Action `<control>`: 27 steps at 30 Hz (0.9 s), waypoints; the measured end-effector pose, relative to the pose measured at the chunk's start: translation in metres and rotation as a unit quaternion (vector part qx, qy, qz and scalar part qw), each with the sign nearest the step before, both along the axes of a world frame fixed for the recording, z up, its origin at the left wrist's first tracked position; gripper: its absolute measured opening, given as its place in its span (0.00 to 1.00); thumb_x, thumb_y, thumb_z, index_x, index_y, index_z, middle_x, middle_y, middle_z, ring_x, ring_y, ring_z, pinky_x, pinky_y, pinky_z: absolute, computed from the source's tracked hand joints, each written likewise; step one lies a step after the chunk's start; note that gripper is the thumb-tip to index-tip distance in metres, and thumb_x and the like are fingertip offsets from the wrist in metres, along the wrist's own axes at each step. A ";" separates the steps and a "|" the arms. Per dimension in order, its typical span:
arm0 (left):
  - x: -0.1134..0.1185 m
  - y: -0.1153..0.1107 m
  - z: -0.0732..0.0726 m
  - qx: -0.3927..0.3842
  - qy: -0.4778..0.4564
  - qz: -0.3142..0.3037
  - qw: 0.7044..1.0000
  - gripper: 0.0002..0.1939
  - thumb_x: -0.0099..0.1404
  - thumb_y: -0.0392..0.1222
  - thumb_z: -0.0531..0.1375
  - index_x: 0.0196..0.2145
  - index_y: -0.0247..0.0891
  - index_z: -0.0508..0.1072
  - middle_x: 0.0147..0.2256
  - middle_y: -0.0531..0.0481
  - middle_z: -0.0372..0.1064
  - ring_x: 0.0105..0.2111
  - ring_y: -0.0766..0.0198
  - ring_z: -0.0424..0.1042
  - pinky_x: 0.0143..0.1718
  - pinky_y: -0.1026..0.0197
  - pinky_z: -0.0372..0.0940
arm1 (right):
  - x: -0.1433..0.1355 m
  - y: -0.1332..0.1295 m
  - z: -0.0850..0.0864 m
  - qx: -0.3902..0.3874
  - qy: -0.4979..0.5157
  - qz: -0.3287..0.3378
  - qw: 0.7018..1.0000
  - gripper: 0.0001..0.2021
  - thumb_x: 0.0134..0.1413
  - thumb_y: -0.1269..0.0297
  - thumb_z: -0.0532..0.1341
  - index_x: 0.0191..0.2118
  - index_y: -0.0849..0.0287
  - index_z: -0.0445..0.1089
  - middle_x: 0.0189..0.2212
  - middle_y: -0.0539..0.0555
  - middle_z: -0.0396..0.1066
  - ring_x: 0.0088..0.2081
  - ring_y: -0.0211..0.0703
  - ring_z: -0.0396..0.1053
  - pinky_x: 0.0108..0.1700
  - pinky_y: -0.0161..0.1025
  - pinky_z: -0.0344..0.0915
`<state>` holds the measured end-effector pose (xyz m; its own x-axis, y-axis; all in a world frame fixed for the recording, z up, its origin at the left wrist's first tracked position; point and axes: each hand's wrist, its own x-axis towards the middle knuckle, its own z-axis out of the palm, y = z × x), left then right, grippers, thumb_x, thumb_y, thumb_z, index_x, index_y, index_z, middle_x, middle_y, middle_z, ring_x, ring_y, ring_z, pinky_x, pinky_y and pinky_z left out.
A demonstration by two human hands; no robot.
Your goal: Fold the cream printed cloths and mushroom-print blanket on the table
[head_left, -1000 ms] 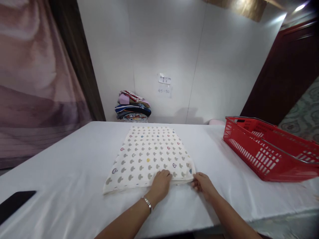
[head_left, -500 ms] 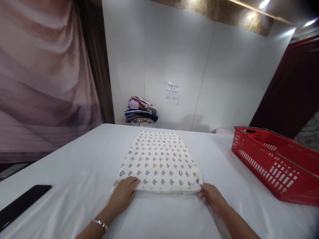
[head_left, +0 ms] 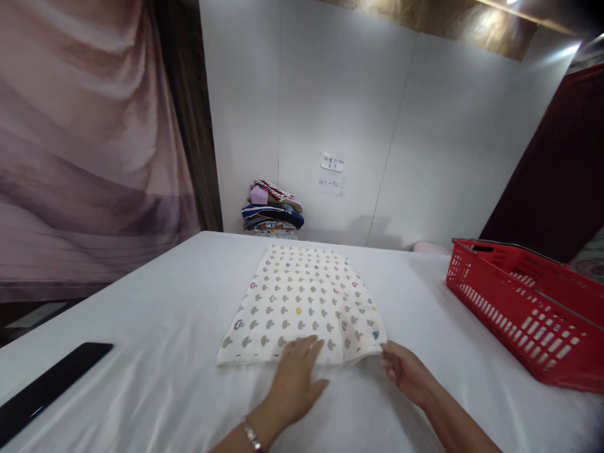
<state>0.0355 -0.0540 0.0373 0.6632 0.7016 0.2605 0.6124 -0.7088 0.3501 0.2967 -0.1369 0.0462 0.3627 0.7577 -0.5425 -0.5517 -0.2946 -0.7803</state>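
A white cloth (head_left: 297, 296) printed with small grey and coloured mushroom shapes lies folded into a rough rectangle on the white-covered table. My left hand (head_left: 298, 376), a bracelet at its wrist, is at the middle of the near edge, fingers spread and fingertips over the fabric. At the near right corner, my right hand (head_left: 403, 371) pinches the cloth between thumb and fingers. That corner is lifted slightly, and creases run through the fabric around it.
A red plastic basket (head_left: 509, 321) stands at the right. Toward the left edge lies a flat black object (head_left: 51, 387), like a phone. Folded clothes (head_left: 274, 211) are stacked by the back wall. The white table (head_left: 165, 302) ends at the left near a draped curtain (head_left: 94, 157).
My left hand has left the cloth's near left corner and moved right to the middle of the near edge. The right corner, in my right hand, has risen a little. The view has shifted slightly.
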 end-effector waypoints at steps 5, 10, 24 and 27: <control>0.085 -0.029 0.011 0.005 -0.086 -0.064 0.994 0.34 0.57 0.40 0.58 0.60 0.43 0.52 0.58 0.44 0.55 0.57 0.54 0.54 0.58 0.48 0.50 | -0.011 -0.002 0.016 0.074 -0.036 0.070 0.994 0.10 0.41 0.63 0.66 0.28 0.60 0.65 0.24 0.48 0.66 0.19 0.28 0.60 0.14 0.25 0.45; 0.117 -0.026 0.018 -0.011 -0.071 -0.061 0.996 0.23 0.58 0.32 0.53 0.52 0.41 0.61 0.50 0.45 0.61 0.49 0.57 0.61 0.51 0.53 0.57 | -0.014 -0.008 0.021 0.108 -0.031 0.082 0.990 0.11 0.38 0.65 0.67 0.29 0.59 0.65 0.25 0.45 0.62 0.21 0.26 0.55 0.16 0.25 0.38; 0.015 -0.021 0.063 -0.120 -0.163 -0.101 0.974 0.17 0.62 0.34 0.49 0.43 0.48 0.72 0.38 0.51 0.69 0.40 0.63 0.66 0.41 0.62 0.63 | -0.056 0.029 0.012 0.146 0.113 0.167 0.969 0.21 0.54 0.45 0.54 0.42 0.57 0.68 0.33 0.55 0.72 0.36 0.42 0.70 0.36 0.36 0.67; -0.017 -0.023 0.068 -0.130 -0.191 -0.097 0.968 0.16 0.65 0.40 0.48 0.45 0.49 0.72 0.38 0.50 0.70 0.39 0.62 0.68 0.40 0.61 0.65 | -0.055 0.054 0.003 0.144 0.126 0.134 0.972 0.20 0.55 0.46 0.54 0.42 0.58 0.67 0.33 0.55 0.72 0.36 0.43 0.71 0.38 0.38 0.68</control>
